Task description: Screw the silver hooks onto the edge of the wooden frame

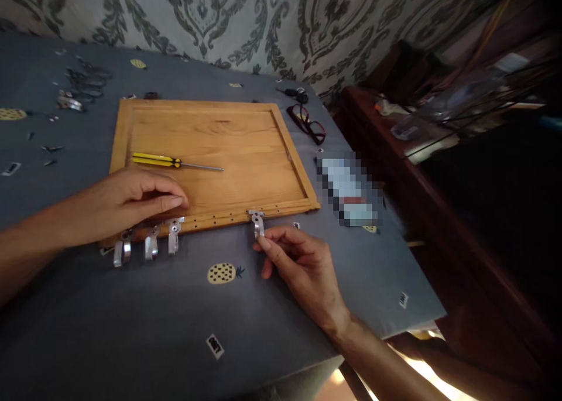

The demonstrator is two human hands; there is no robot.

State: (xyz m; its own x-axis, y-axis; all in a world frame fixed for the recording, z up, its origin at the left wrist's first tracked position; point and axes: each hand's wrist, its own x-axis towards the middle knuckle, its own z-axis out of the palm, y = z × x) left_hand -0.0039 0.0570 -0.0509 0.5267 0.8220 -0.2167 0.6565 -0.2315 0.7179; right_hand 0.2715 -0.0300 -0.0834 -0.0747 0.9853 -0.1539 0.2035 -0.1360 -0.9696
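Note:
A framed wooden board lies flat, with a row of small dark holes along its near edge. Three shiny metal hooks are fixed at that edge's left part and hang over it. Between thumb and fingers, my right hand pinches another metal hook, its flat plate resting on the near edge farther right. My left hand is over the board's near left part, thumb pressed against the fingers; whatever they hold is hidden. A yellow-handled screwdriver lies on the board just beyond it.
Loose metal hooks and small screws lie on the grey tablecloth at left. Glasses, keys and a blurred-out phone are right of the board. A patterned wall bounds the back; dark furniture stands right.

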